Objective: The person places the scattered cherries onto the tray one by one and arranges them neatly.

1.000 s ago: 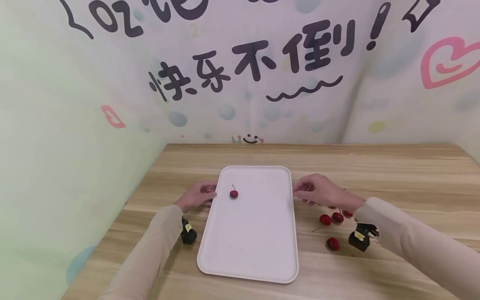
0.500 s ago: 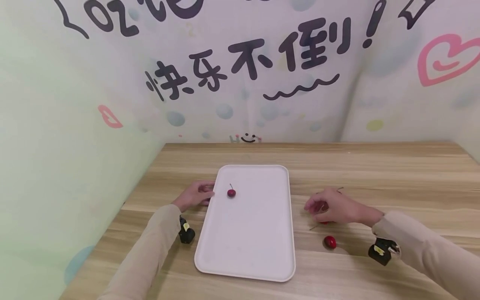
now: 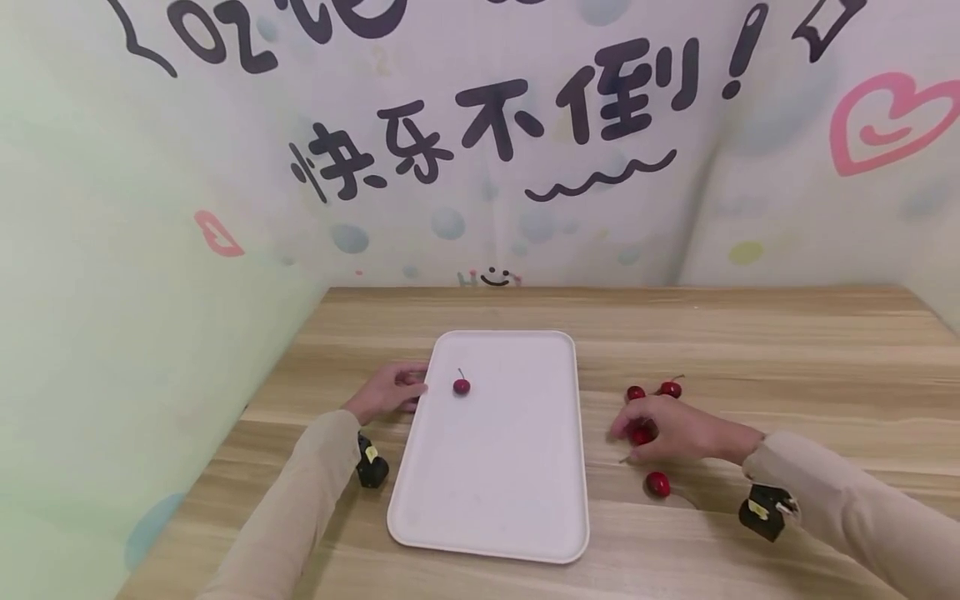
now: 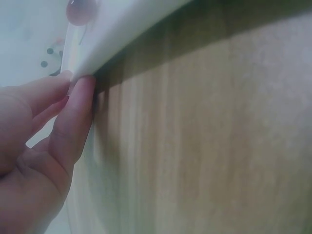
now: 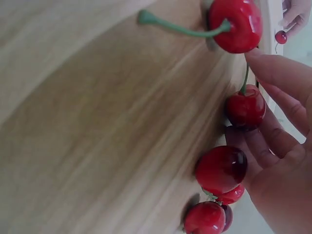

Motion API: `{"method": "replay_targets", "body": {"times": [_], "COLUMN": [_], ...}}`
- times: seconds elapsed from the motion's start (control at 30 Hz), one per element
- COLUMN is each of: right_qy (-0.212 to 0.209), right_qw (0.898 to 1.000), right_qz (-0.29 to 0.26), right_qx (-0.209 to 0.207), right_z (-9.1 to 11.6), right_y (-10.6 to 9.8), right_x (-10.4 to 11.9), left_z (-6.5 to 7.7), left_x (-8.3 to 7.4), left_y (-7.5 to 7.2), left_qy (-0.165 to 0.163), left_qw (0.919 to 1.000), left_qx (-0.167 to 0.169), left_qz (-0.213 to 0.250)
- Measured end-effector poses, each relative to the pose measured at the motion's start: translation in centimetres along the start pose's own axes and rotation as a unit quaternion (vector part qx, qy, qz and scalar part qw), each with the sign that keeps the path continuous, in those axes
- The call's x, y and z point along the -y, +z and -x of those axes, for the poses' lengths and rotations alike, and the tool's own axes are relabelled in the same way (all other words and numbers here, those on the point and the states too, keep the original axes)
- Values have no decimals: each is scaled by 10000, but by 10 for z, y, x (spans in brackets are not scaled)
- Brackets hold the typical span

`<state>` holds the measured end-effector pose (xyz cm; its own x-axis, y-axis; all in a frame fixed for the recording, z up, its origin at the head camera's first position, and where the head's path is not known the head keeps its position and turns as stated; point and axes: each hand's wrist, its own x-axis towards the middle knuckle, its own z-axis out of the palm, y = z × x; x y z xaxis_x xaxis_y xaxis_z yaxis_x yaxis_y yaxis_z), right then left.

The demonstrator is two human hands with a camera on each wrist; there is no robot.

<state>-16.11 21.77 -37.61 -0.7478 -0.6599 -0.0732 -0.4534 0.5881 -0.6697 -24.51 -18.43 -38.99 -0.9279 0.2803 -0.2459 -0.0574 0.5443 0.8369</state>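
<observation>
A white rectangular tray [image 3: 487, 483] lies on the table with one dark red cherry [image 3: 461, 387] near its far left, stem up. My left hand [image 3: 387, 391] pinches the tray's left edge between thumb and fingers, as the left wrist view also shows. To the right of the tray, my right hand [image 3: 675, 431] reaches down over a group of cherries. One stemmed cherry [image 5: 245, 108] sits between its thumb and fingers, which are spread around it rather than closed tightly. Another cherry [image 5: 235, 24] with a green stem lies close by the thumb tip.
Beyond the right hand two cherries lie on the wooden table [image 3: 810, 350], one of them a stemmed cherry [image 3: 671, 388]. A single cherry [image 3: 657, 484] rests nearer me. A printed cloth [image 3: 495, 200] hangs behind the table.
My right hand has moved away from the tray's right edge, to the right and nearer me, over the cherries. The left hand keeps its hold on the tray.
</observation>
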Motion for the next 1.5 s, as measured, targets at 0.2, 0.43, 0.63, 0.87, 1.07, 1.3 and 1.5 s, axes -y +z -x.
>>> {"method": "replay_targets", "body": {"times": [0.2, 0.43, 0.63, 0.87, 1.07, 1.3, 1.5], "right_qy": [-127, -202, -113, 14, -154, 105, 286], "right_qw": [9999, 9996, 9993, 9986, 9969, 9965, 9969], "right_qz": [48, -130, -283, -456, -767, -813, -681], "right_qx": [2, 121, 217, 281, 115, -145, -254], "right_z": [0, -3, -7, -13, -18, -21, -25], "right_y": [4, 8, 11, 9, 5, 4, 5], "right_x": [-1, -2, -2, -2, -4, -5, -2], "left_z": [0, 3, 3, 2, 1, 1, 2], "left_x": [-4, -4, -3, -2, -2, -6, -6], "left_y": [1, 2, 3, 3, 2, 0, 0], "left_qy": [-130, -83, -129, -122, -119, -115, -125], "left_qw": [9999, 9999, 9999, 9999, 9999, 9999, 9999], "left_qx": [-56, -94, -95, -67, -72, -66, -75], "left_qz": [-24, -34, -48, -65, -28, -38, -75]}}
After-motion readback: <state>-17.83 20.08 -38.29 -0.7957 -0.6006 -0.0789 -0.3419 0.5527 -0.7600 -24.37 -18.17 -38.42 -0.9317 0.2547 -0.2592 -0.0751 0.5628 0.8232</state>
